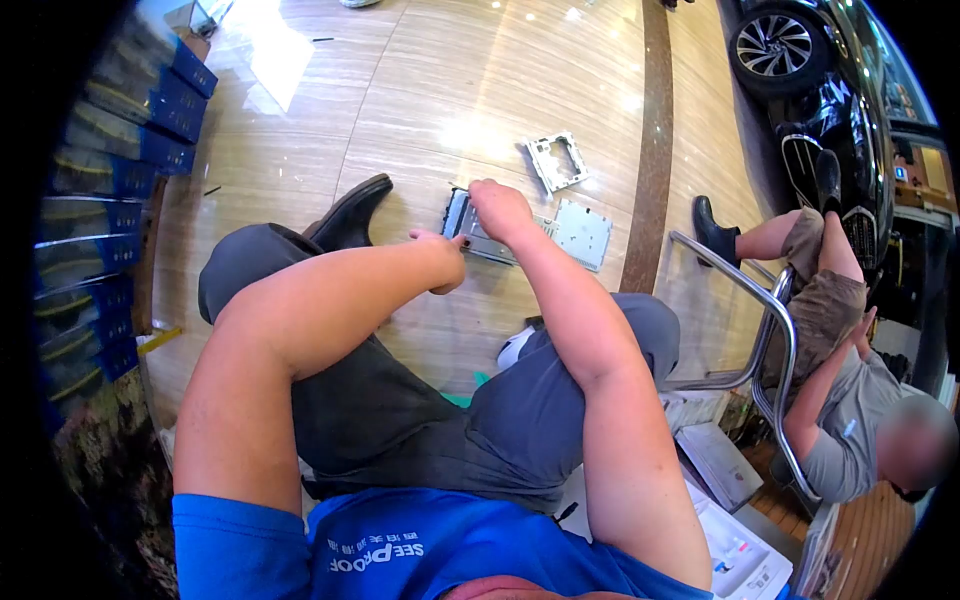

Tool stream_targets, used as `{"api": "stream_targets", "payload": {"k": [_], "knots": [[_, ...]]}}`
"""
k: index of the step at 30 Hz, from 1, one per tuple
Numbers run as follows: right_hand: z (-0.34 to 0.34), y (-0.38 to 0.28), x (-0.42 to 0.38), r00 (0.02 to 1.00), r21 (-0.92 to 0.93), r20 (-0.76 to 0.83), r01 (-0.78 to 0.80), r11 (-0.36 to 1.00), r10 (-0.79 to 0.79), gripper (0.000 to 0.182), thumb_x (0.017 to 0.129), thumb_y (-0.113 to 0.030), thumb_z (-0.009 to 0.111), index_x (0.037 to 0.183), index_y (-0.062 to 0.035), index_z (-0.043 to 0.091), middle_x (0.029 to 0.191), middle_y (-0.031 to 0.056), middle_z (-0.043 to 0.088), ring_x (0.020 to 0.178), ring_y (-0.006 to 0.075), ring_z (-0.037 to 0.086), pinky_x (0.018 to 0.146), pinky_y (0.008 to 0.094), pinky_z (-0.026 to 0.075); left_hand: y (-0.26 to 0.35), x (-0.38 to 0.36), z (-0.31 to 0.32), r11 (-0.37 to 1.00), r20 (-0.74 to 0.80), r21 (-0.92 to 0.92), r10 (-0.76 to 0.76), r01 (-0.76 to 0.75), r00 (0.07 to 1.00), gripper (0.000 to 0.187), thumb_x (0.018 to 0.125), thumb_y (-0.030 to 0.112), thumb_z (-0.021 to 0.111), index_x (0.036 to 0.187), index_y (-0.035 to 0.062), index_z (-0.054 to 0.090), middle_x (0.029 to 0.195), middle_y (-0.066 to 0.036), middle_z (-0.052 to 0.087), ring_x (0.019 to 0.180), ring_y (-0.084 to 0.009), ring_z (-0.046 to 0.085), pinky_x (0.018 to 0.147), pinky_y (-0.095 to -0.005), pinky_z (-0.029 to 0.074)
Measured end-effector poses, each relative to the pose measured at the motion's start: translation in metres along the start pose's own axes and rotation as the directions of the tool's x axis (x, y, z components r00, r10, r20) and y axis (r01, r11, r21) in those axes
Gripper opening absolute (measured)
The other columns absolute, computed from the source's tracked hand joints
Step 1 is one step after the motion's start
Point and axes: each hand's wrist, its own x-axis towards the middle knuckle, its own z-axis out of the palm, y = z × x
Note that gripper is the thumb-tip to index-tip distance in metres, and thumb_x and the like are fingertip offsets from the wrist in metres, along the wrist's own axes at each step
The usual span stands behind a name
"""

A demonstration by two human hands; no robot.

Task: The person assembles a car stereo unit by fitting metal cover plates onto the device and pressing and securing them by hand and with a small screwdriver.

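A flat metal electronic unit (490, 249), looking like a car stereo chassis, lies on the floor between my feet. My left hand (440, 260) is at its near left corner, fingers bent against the edge and thumb sticking out. Over its far side sits my right hand (500, 211), fingers curled and pressed together; what is pinched in them is hidden. Beside the unit on the right lies a flat silvery metal plate (584, 236). Farther off rests a white square frame (558, 163) with a large opening.
Blue boxes (100, 220) are stacked along the left. On the right, a person (840, 400) sits on a metal-framed chair (785, 330), near a black car (830, 120). An open white box (735, 550) stands at my lower right. Small dark pieces lie on the tiled floor (430, 80).
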Motion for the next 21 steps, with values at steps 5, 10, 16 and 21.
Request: {"api": "stream_targets", "payload": {"k": [5, 10, 16, 21], "knots": [[0.004, 0.003, 0.001, 0.999, -0.012, -0.008, 0.031, 0.999, -0.031, 0.018, 0.088, -0.009, 0.052, 0.101, -0.0039, 0.063, 0.103, 0.0193, 0.068, 0.094, 0.0346, 0.069, 0.077, 0.0448, 0.057, -0.001, 0.001, 0.003, 1.0, -0.057, -0.023, 0.0, -0.002, 0.998, 0.068, 0.081, 0.011, 0.071, 0.145, 0.0206, 0.05, 0.167, -0.004, 0.0, 0.134, -0.0358, 0.048, 0.099, -0.0609, 0.043], [0.0, 0.0, 0.001, 0.999, -0.001, 0.022, -0.042, 0.999, 0.042, 0.014, 0.089, -0.01, 0.055, 0.1, -0.0047, 0.062, 0.104, 0.0183, 0.067, 0.098, 0.035, 0.066, 0.081, 0.0453, 0.054, 0.0, 0.013, 0.006, 0.999, -0.037, -0.017, -0.032, 0.032, 0.999, 0.065, 0.081, 0.01, 0.07, 0.143, 0.0195, 0.052, 0.167, -0.004, 0.002, 0.134, -0.0346, 0.049, 0.098, -0.0602, 0.044], [0.001, 0.001, 0.002, 0.999, 0.003, 0.037, -0.039, 0.999, 0.039, 0.015, 0.089, -0.012, 0.056, 0.1, -0.0045, 0.062, 0.104, 0.0183, 0.067, 0.098, 0.0354, 0.066, 0.081, 0.0453, 0.054, -0.001, 0.003, 0.006, 1.0, -0.07, -0.019, -0.002, 0.001, 0.998, 0.065, 0.08, 0.01, 0.071, 0.142, 0.0191, 0.053, 0.167, -0.004, 0.002, 0.133, -0.0338, 0.05, 0.097, -0.0599, 0.045], [-0.003, -0.002, 0.002, 0.991, 0.085, 0.021, -0.133, 0.987, 0.132, 0.018, 0.089, -0.017, 0.061, 0.102, -0.0043, 0.064, 0.104, 0.0186, 0.068, 0.098, 0.0351, 0.067, 0.082, 0.0463, 0.054, -0.001, -0.002, 0.004, 1.0, -0.077, -0.027, -0.005, 0.003, 0.997, 0.065, 0.081, 0.011, 0.07, 0.143, 0.0199, 0.053, 0.167, -0.003, 0.002, 0.133, -0.0339, 0.05, 0.097, -0.059, 0.045]]}}
